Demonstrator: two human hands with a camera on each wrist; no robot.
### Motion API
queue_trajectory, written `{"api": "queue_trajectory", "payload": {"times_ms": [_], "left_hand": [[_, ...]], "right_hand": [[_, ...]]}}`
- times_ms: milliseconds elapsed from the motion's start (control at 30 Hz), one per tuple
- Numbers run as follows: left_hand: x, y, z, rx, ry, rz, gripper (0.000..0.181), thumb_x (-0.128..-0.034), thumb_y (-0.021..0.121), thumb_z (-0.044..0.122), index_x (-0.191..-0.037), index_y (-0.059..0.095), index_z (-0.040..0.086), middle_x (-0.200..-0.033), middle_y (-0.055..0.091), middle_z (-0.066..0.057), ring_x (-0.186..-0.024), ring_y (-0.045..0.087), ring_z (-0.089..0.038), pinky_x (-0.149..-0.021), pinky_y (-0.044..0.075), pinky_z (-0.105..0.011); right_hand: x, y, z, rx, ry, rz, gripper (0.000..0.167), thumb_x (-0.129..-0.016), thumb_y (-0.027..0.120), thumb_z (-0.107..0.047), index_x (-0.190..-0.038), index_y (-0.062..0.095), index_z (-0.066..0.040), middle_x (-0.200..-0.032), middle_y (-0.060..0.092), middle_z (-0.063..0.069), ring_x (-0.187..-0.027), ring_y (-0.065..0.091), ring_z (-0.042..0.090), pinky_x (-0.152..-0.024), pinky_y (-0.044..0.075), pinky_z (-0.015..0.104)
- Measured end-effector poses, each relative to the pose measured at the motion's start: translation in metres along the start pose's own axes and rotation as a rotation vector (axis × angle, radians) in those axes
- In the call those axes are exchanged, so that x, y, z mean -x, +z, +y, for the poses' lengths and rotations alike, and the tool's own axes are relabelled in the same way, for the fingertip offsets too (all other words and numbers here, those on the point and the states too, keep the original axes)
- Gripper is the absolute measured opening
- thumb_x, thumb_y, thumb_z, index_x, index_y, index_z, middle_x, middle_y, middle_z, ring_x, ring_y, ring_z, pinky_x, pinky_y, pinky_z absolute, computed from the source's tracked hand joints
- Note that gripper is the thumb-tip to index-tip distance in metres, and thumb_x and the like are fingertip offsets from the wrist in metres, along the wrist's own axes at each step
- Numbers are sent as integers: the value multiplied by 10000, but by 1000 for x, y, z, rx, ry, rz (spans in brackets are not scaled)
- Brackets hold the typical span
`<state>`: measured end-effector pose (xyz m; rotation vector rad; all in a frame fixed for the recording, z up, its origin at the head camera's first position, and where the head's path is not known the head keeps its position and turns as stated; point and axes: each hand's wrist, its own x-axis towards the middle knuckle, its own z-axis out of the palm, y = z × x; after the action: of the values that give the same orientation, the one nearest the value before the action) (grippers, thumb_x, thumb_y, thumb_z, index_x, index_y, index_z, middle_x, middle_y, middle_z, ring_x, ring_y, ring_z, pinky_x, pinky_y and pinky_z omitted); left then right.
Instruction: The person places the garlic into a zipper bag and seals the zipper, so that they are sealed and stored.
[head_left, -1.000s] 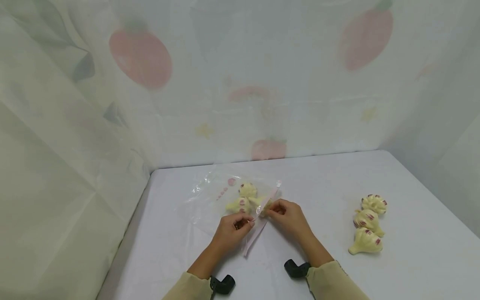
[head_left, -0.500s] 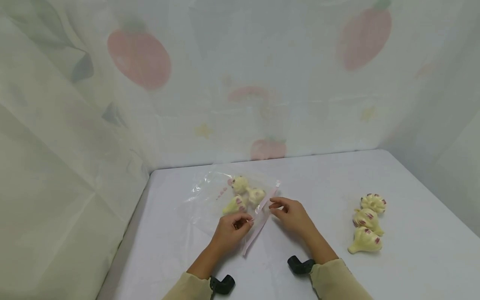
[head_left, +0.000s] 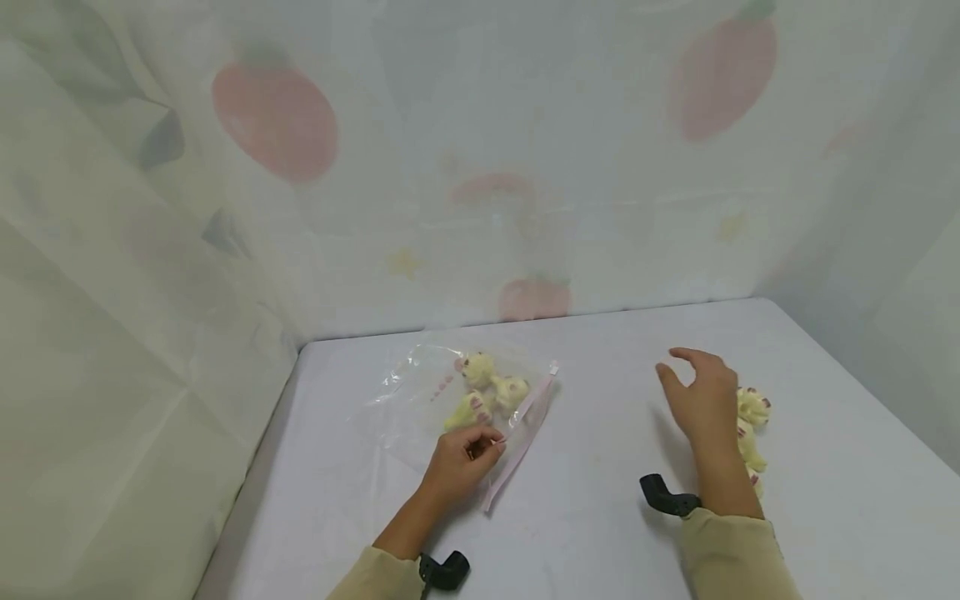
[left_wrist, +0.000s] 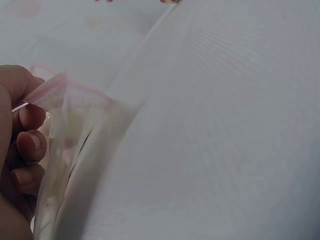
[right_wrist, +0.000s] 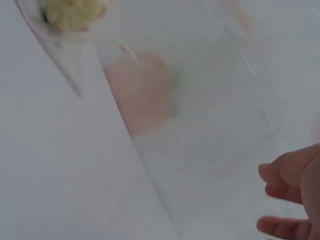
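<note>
A clear plastic bag [head_left: 420,400] with a pink edge lies on the table, three pale yellow garlic bulbs [head_left: 512,392] inside it. My left hand [head_left: 459,462] pinches the bag's pink edge near its middle; the left wrist view shows thumb and finger on that pink strip [left_wrist: 90,90]. Over at the right, my right hand [head_left: 705,400] is raised above the table, empty, thumb and fingers apart. Just beyond it, more garlic bulbs [head_left: 753,407] stand in a column, partly hidden by the hand and wrist. The right wrist view shows the right hand's fingers [right_wrist: 282,227] holding nothing.
A white-covered table [head_left: 600,375] carries everything. Behind it hangs a pale curtain [head_left: 615,233] with strawberry prints, and another cloth [head_left: 150,333] runs along the left side. A black wrist device [head_left: 447,572] sits at the left wrist, a similar one [head_left: 667,497] at the right.
My right hand has let go of a bulb inside the bag, withdrawn from the bag's mouth and moved far right, its fingers spreading. The left hand has stayed at the bag's edge.
</note>
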<state>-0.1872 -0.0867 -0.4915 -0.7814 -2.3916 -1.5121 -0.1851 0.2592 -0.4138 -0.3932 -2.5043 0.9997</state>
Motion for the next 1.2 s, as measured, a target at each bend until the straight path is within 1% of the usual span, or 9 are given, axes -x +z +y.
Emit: {"api": "queue_trajectory", "payload": {"times_ms": [100,200,433,533,633,767,900,1067,1200], "left_hand": [[0,0,1,-4,-15,-5,99,-851,732,48,-892,731,138,-680,609,70,-591,505,-16,-527,472,-208],[0,-1,1,-1,-20,-4,99,-849,731,48,-888,730,139,-679,607,70,-591,506,-20,-525,472,-214],[0,1,-2,0,-4,2,99,-848,738,50,-883,729,142,-680,611,70,-588,510,-16,-522,474,-214],[0,1,-4,0,2,5,102,-846,740,51,-884,729,145,-680,612,68,-589,512,-17,-521,475,-216],[0,1,-4,1,-2,4,107,-847,739,51,-884,729,150,-679,611,71,-588,512,-19,-520,473,-216],[-1,1,-3,0,-15,-1,108,-850,739,56,-885,729,158,-681,608,77,-588,511,-21,-523,472,-214],[-1,1,-2,2,-24,-3,107,-850,738,58,-886,730,159,-682,605,79,-586,509,-23,-521,470,-213],[-2,2,-1,3,-25,-6,117,-851,732,51,-883,730,163,-680,603,80,-586,507,-21,-521,470,-215],[-3,2,0,9,-18,-9,106,-852,730,48,-883,730,149,-680,606,69,-589,506,-18,-522,472,-216]], "right_hand": [[-3,-17,9,92,124,-35,544,-971,553,-416,-1390,525,-71,-1480,395,273,-1310,316,548,-975,301,682],[-6,-31,20,174,210,-116,674,-962,497,-531,-1464,429,-87,-1544,270,288,-1340,232,592,-939,278,720],[-8,-44,41,213,293,-323,918,-923,429,-680,-1556,171,-67,-1541,80,350,-1300,184,642,-870,297,751],[-9,-42,45,214,261,-413,945,-924,437,-680,-1548,152,-30,-1538,22,377,-1275,198,684,-876,295,782],[-11,-37,44,234,211,-476,884,-938,476,-620,-1523,215,-11,-1546,10,377,-1309,187,672,-935,202,826],[-12,-27,38,280,110,-500,708,-953,545,-436,-1467,334,3,-1536,151,360,-1362,211,589,-977,45,843],[-11,-11,29,274,-26,-499,608,-929,597,-267,-1435,406,14,-1516,248,351,-1375,240,558,-1024,-11,802],[-3,11,12,239,-179,-503,548,-888,619,-112,-1409,481,-14,-1461,406,310,-1347,353,522,-1092,35,732],[4,25,-1,201,-191,-540,518,-901,624,-103,-1406,517,-69,-1436,481,255,-1339,398,494,-1110,196,673]]}}
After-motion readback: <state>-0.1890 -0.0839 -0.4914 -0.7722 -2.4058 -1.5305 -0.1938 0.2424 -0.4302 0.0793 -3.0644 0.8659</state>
